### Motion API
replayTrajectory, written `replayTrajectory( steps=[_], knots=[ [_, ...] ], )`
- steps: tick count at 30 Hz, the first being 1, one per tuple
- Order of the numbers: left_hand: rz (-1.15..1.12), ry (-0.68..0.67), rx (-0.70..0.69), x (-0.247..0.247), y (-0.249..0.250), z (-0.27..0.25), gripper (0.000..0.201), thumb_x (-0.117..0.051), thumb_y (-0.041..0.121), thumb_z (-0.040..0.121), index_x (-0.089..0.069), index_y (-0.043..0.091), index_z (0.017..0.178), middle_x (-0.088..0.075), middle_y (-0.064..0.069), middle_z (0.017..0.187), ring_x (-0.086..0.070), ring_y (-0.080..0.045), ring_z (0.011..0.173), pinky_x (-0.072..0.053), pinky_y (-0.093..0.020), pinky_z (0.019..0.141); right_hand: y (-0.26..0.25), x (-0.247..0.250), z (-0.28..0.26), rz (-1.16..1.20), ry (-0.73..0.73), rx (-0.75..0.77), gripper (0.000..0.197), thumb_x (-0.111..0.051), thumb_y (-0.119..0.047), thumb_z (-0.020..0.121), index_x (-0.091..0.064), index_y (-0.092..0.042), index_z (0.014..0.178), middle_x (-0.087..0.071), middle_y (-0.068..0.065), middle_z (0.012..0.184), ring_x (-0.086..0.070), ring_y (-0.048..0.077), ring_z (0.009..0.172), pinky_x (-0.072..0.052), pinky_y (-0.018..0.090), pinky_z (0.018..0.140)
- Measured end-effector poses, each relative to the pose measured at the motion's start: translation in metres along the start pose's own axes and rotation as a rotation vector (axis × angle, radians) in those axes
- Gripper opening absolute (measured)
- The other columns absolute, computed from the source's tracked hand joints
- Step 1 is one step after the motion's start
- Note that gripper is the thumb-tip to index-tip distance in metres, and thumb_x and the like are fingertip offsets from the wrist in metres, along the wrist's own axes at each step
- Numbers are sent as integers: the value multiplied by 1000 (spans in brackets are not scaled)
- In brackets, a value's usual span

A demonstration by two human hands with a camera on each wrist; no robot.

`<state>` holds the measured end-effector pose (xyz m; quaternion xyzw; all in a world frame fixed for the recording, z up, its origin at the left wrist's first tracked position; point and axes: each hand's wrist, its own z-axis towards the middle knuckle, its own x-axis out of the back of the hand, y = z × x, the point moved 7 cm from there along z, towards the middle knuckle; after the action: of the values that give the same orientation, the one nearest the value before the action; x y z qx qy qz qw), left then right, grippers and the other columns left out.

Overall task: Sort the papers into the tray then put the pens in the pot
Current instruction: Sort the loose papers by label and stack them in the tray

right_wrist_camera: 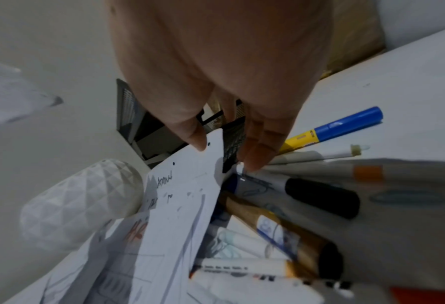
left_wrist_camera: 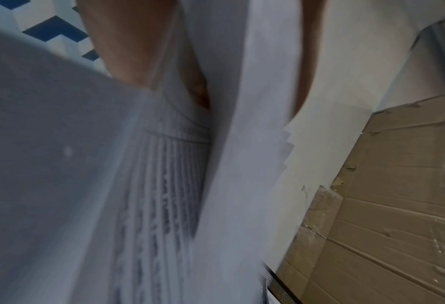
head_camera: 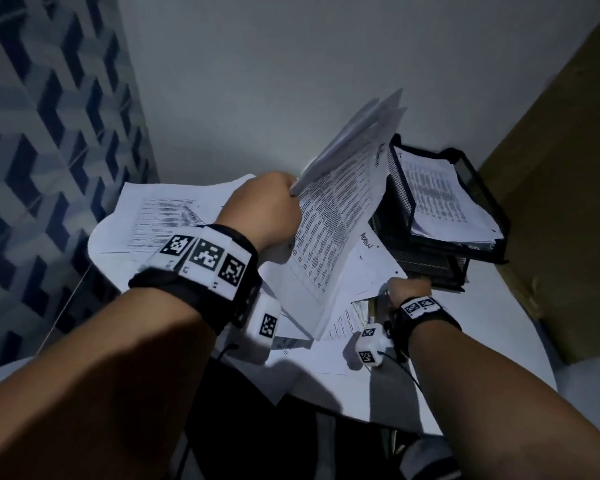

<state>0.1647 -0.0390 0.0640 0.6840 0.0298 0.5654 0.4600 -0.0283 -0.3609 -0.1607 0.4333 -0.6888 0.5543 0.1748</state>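
The black mesh tray (head_camera: 478, 188) stands at the far right of the white table (head_camera: 499, 341), and I use it as the landmark. Its top level already holds a stack of printed sheets (head_camera: 440, 199), so part of the sorting is done.

The left hand (head_camera: 267, 206) is raised to the left of the tray. Its fingers are curled tight around the edge of a sheaf (head_camera: 340, 209) of printed papers, which hangs tilted in the air with its far edge close to the tray's left wall. In the left wrist view the sheaf (left_wrist_camera: 242, 144) fills the picture, and several sheet edges show, so it is more than one page.

The right hand (head_camera: 407, 289) is low, just in front of the tray. In the right wrist view its fingers (right_wrist_camera: 257, 156) point down, relaxed and a little apart, the tips at the pile of pens (right_wrist_camera: 320, 195); the thumb touches a corner of a handwritten sheet (right_wrist_camera: 185, 185). I cannot tell if it pinches anything.

Many loose papers (head_camera: 174, 216) lie on the table to the left of the tray and in front of it. The pens lie in a heap, partly under paper. A white faceted pot (right_wrist_camera: 81, 205) shows to the left of the tray, seemingly on its side. I judge the task is about midway in the paper part; the pen part is not yet begun.
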Motion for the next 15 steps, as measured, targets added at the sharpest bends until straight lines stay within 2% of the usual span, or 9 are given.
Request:
replayTrajectory(
  steps=[3, 5, 6, 7, 8, 9, 10, 12, 15],
  knots=[
    [9, -4, 15, -2, -3, 4, 18, -50, 13, 90, -52, 19, 73, -63, -4, 74, -60, -30, 73, -41, -32, 62, -24, 8, -27, -207, -41, 67, 41, -59, -27, 97, -61, -12, 135, -60, 15, 136, -60, 32, 124, -48, 33, 104],
    [27, -18, 16, -4, -4, 6, 17, -50, 11, 89, -51, 18, 74, -64, -4, 73, -59, -24, 68, -39, -31, 57, -43, 8, -36, -277, -89, 172, 34, -55, -22, 100, -60, -17, 133, -59, 12, 134, -57, 29, 124, -44, 28, 98],
    [35, -22, 16, -5, -5, 7, 16, -51, 9, 88, -52, 18, 74, -64, -5, 73, -59, -23, 66, -39, -30, 55, -49, 9, -45, -230, -92, 217, 28, -57, -18, 97, -64, -15, 124, -63, 11, 123, -60, 29, 116, -46, 28, 90],
    [42, -24, 20, -6, -6, 8, 15, -53, 8, 86, -53, 18, 75, -64, -5, 72, -59, -23, 66, -41, -30, 55, -59, 14, -57, -161, -49, 256, 13, -61, -13, 93, -66, -13, 105, -66, 10, 105, -63, 30, 102, -47, 29, 79],
    [52, -28, 27, -7, -7, 9, 14, -55, 7, 85, -55, 17, 77, -64, -5, 72, -60, -25, 66, -44, -31, 56, -68, 20, -65, -89, 17, 323, 6, -63, -10, 89, -61, -13, 85, -62, 8, 84, -61, 29, 86, -44, 30, 68],
    [61, -30, 32, -7, -7, 9, 12, -57, 6, 85, -56, 17, 79, -64, -5, 72, -61, -26, 67, -46, -32, 58, -73, 28, -72, -17, 97, 357, 19, -63, -8, 87, -53, -14, 73, -54, 5, 71, -55, 28, 74, -40, 31, 60],
    [67, -30, 35, -8, -7, 9, 11, -58, 6, 85, -58, 16, 81, -63, -5, 72, -60, -27, 68, -46, -32, 59, -80, 34, -80, 33, 123, 404, 25, -63, -7, 86, -46, -15, 69, -48, 4, 65, -50, 26, 67, -37, 31, 57],
    [70, -22, 36, -9, -6, 8, 10, -57, 6, 86, -59, 15, 82, -62, -4, 72, -58, -25, 66, -42, -31, 58, -93, 44, -99, -8, 82, 511, 28, -62, -8, 87, -40, -16, 69, -43, 2, 62, -42, 20, 59, -35, 30, 55],
    [86, -12, 27, -10, -4, 2, 15, -53, 6, 87, -56, 17, 77, -60, -4, 72, -56, -21, 64, -37, -31, 55, -103, 76, -121, 1, 106, 629, 30, -61, -11, 91, -39, -17, 71, -41, -1, 63, -38, 16, 56, -36, 30, 57]
  ],
)
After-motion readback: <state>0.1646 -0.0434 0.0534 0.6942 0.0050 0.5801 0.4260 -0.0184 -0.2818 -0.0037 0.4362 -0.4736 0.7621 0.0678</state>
